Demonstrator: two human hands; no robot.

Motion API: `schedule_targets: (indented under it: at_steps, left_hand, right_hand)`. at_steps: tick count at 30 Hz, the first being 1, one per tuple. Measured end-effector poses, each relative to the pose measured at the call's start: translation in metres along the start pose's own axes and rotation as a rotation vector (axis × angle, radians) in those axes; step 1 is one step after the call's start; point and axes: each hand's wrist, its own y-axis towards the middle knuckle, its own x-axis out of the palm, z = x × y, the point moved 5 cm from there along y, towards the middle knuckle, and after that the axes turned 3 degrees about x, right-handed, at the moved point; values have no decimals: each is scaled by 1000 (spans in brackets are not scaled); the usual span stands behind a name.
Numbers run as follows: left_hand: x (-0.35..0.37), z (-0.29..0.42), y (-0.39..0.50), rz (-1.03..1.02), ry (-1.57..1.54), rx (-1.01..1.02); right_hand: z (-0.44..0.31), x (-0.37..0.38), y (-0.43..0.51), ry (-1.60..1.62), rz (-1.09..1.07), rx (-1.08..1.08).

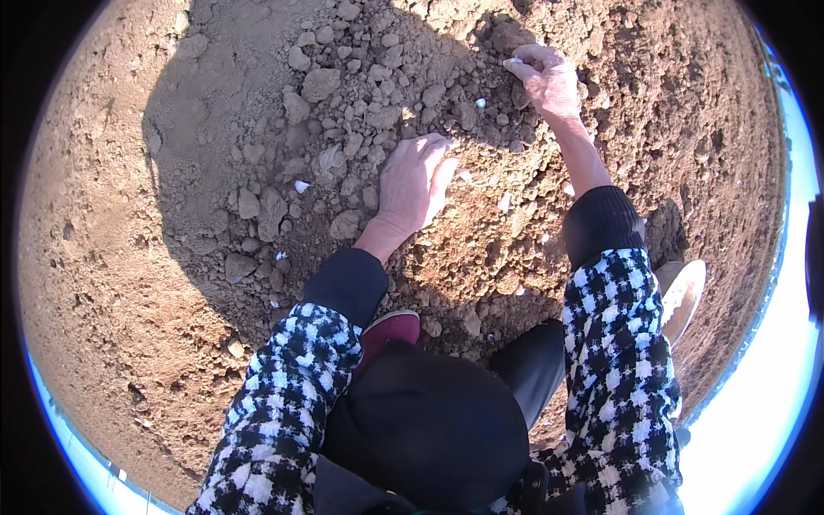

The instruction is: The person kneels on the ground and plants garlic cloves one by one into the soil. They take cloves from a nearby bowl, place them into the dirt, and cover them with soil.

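Observation:
My right hand [550, 80] is stretched far forward over cloddy brown soil, thumb and fingers pinching a small white clove [515, 60] that looks like garlic. Nearer to me and to the left, my left hand [415, 180] rests low at the soil, fingers curled and pointing right. Its fingertips are partly hidden, so I cannot tell whether they hold anything. Between the hands another white clove [480, 103] lies on the ground. Left of my left hand sit a pinkish-white clove [301, 186] and a scrap of pale, papery material [331, 158].
Several clods [320, 84] lie ahead and to the left. More white bits dot the soil on both sides. A maroon shoe [394, 327] and a pale shoe [683, 299] stand near me. A dark rounded shape [425, 431] covers the bottom middle. My shadow falls across the soil.

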Motion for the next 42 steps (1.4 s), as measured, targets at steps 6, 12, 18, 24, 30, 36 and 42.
schedule_targets:
  at_steps: [6,12,18,24,30,36,42]
  left_hand:
    - [9,-10,20,7,-22,28]
    - [26,-16,40,-23,-43,-1]
    - [36,-8,54,-22,-25,8]
    - [26,5,43,40,18,119]
    - [15,22,27,61,20,161]
    - [-18,42,101,181,380,196]
    - [30,43,121,-455,670,-175]
  right_hand:
    - [1,18,26,-314,-38,-198]
    - [0,48,59,-755,-177,-205]
    - [-12,53,82,-871,-359,-238]
    - [16,2,66,-228,7,-140]
    - [60,-33,2,-196,285,32]
    - [27,-15,-107,-396,-70,69]
    - [35,-55,-176,-199,-218,-118]
